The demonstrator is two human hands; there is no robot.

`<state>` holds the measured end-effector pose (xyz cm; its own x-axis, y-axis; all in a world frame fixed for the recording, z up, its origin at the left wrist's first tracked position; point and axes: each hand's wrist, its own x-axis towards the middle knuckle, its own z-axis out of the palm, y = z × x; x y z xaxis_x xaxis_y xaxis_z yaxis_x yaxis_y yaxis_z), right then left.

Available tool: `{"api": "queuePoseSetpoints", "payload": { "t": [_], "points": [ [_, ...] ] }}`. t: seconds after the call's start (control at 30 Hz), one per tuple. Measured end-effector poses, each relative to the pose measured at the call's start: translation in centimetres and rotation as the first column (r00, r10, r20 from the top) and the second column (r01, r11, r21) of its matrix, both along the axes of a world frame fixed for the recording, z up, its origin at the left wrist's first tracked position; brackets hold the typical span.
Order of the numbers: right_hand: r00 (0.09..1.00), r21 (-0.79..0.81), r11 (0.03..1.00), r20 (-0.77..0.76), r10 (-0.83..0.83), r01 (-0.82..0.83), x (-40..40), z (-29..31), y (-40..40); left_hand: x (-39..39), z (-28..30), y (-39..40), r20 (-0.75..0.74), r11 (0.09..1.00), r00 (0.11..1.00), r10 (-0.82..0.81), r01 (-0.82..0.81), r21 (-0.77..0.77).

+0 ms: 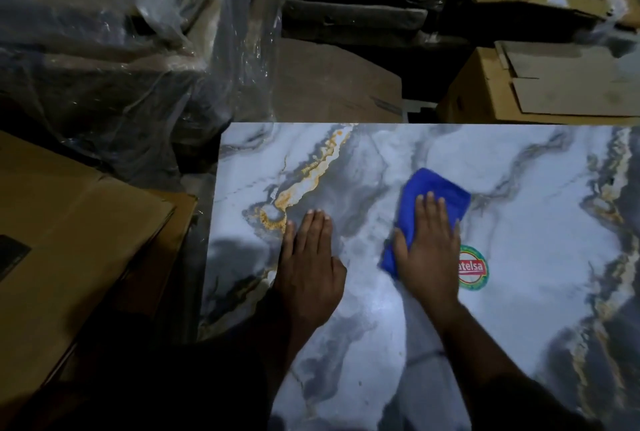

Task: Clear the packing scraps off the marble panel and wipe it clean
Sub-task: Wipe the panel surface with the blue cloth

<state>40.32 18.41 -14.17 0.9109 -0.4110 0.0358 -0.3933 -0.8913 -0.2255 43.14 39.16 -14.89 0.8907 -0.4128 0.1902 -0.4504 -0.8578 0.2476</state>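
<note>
While your right hand [427, 257] presses the cloth [433, 202] flat mid-panel [536, 222] — left hand [308, 264] flat, bracing — you're wiping; next, sweep toward the far edge.

We are looking down on the marble panel [398, 160], which is lying flat with grey and gold veins. A blue cloth [433, 202] is lying on it under our right hand [427, 250]; our left hand [308, 264] is resting flat alongside. A round red-and-green sticker [475, 269] is sitting just beside the right hand.

Bare forearms, perhaps dark clothing.
</note>
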Motion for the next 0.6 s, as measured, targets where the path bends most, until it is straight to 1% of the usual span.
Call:
{"api": "queuePoseSetpoints", "payload": {
  "t": [0.1, 0.17, 0.2, 0.23, 0.3, 0.37, 0.5, 0.57, 0.6],
  "points": [
    [0.987, -0.006, 0.988, -0.04, -0.153, 0.153, 6.6, -0.1, -2.0, 0.0, 0.1, -0.1, -0.003, 1.0, 1.0, 0.005, -0.005, -0.016],
    [0.977, 0.007, 0.979, -0.073, -0.202, 0.203, 11.3, 0.2, -1.8, 0.1, 0.2, -0.1, 0.001, 1.0, 1.0, 0.017, -0.017, -0.025],
    [0.976, -0.005, 0.98, -0.09, -0.199, 0.199, 13.3, 0.3, -1.3, -0.1, 0.2, -0.2, 0.005, 0.999, 1.0, 0.023, -0.023, -0.031],
    [0.98, -0.016, 0.986, -0.103, -0.169, 0.168, 15.1, 0.3, -0.5, -0.1, 0.2, -0.2, 0.011, 0.999, 0.999, 0.031, -0.03, -0.037],
    [0.992, -0.015, 0.998, -0.11, -0.054, 0.053, 17.7, 0.3, 1.4, -0.1, 0.1, -0.4, 0.028, 0.996, 0.998, 0.055, -0.053, -0.066],
    [0.99, -0.006, 0.996, -0.109, 0.087, -0.088, 18.7, 0.4, 3.3, 0.0, -0.2, -0.6, 0.041, 0.986, 0.995, 0.091, -0.084, -0.143],
    [0.923, 0.056, 0.928, -0.099, 0.372, -0.368, 16.2, 0.6, 6.3, -0.1, -0.9, -0.5, 0.098, 0.962, 0.993, 0.073, -0.044, -0.269],
    [0.879, 0.064, 0.881, -0.068, 0.472, -0.468, 13.5, 0.5, 7.2, -0.1, -1.0, -0.2, 0.103, 0.959, 0.993, 0.063, -0.032, -0.283],
    [0.868, 0.072, 0.869, -0.048, 0.493, -0.49, 12.2, 0.5, 7.5, 0.0, -1.0, -0.2, 0.091, 0.959, 0.994, 0.057, -0.03, -0.28]
  ]
}}
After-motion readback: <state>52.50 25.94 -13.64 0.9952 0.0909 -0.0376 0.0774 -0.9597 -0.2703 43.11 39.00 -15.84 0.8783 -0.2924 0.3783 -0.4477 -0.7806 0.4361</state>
